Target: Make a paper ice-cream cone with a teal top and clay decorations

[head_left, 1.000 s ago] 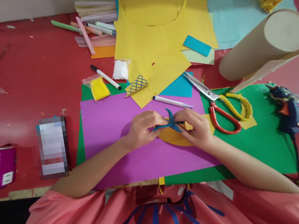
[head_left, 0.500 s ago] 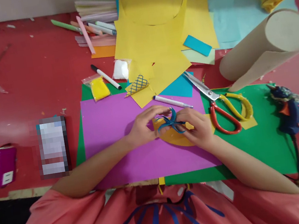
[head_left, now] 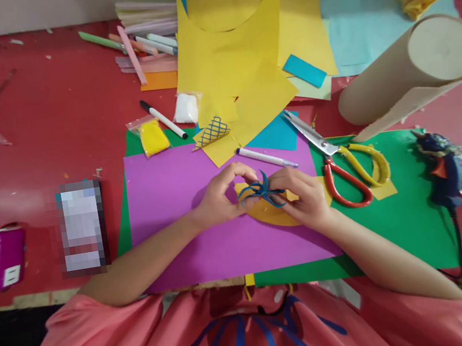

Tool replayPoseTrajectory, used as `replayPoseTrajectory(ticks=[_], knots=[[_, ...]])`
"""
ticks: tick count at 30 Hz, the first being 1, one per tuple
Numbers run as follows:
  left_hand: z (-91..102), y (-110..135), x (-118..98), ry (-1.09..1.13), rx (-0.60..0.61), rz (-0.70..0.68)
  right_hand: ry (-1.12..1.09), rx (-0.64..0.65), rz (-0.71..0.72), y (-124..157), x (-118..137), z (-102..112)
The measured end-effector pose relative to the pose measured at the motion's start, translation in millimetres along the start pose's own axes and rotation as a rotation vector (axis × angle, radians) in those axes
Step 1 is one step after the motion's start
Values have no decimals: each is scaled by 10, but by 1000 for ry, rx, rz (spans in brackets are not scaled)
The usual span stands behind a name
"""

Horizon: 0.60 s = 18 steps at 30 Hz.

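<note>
— What are the hands doing?
— The left hand [head_left: 218, 201] and right hand [head_left: 305, 196] are both pinching the blue paper loops [head_left: 260, 190] with their fingertips, above the purple sheet [head_left: 175, 205].
— And the scissors [head_left: 347, 169]?
— They are lying at three o'clock from the loops, just beside the right hand.

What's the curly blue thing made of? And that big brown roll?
The curly blue thing, pinched by the left hand and right hand, looks like thin matte paper strips: they bend into loops. The big brown roll looks like dull kraft paper, its loose edge peeling off.
</note>
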<state>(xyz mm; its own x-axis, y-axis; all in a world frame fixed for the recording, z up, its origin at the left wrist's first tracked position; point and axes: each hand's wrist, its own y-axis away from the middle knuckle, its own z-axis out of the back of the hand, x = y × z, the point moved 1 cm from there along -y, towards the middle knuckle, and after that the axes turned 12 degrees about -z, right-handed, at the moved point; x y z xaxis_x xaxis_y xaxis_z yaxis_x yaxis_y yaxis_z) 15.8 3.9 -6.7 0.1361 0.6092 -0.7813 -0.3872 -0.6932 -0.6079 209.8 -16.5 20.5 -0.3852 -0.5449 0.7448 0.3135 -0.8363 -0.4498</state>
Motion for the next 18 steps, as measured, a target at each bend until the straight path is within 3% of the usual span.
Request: replayPoseTrajectory(ticks=[8, 18], knots=[[24, -128, -104, -95, 150, -98, -18, 12, 37, -2, -11, -31], [24, -123, -103, -156, 86, -132, -9, -6, 31, -10, -4, -1]])
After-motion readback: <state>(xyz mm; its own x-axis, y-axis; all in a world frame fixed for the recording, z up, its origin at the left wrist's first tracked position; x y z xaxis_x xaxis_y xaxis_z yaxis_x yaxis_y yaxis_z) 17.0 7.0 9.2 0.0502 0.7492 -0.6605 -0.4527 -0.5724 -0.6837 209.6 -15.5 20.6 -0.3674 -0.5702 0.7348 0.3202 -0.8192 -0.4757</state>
